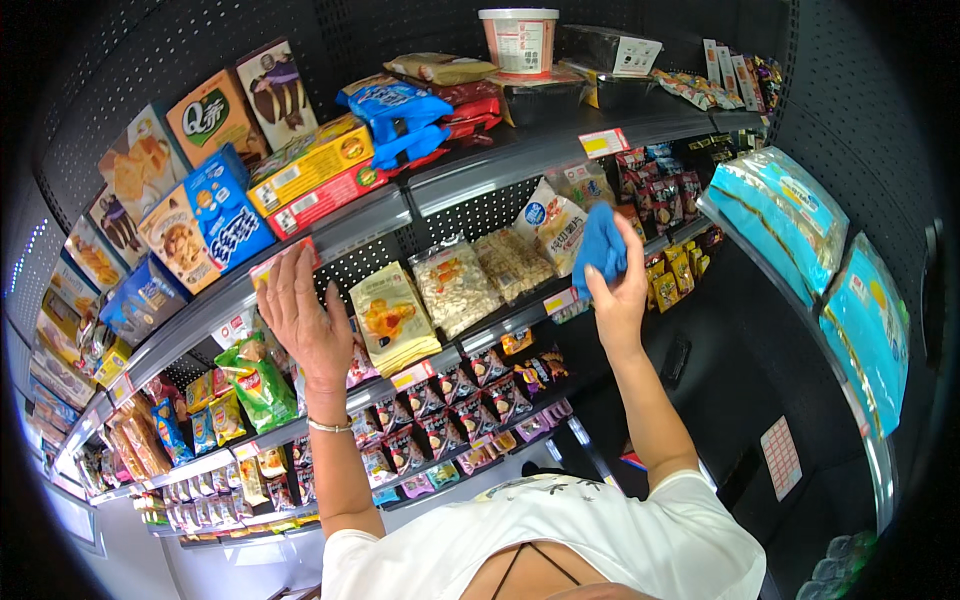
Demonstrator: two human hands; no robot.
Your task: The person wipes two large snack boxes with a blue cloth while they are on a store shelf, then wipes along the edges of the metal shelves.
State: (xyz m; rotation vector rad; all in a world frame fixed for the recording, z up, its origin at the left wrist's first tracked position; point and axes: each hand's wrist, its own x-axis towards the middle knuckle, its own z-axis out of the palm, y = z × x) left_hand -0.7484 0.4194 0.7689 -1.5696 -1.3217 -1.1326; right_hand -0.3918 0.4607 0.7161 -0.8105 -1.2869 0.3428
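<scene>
My left hand (304,315) is raised with its fingers extended, over a price tag on the upper shelf's front edge; whether it touches the edge I cannot tell. Nothing shows in it. In my right hand (619,289) is a crumpled blue cloth (600,247), pinched between thumb and fingers in front of the middle shelf. Behind the cloth leans a white snack bag (551,225). Between the hands lie a stack of gold food packets (395,319), a clear bag of pale flakes (455,285) and a clear bag of small beige pieces (511,262).
The upper shelf (480,176) carries snack boxes (311,176), blue packets (397,112) and a white-lidded tub (519,43). Small wrapped snacks (457,420) fill a lower shelf. A green snack bag (257,382) stands at left, large turquoise packages (866,330) at right.
</scene>
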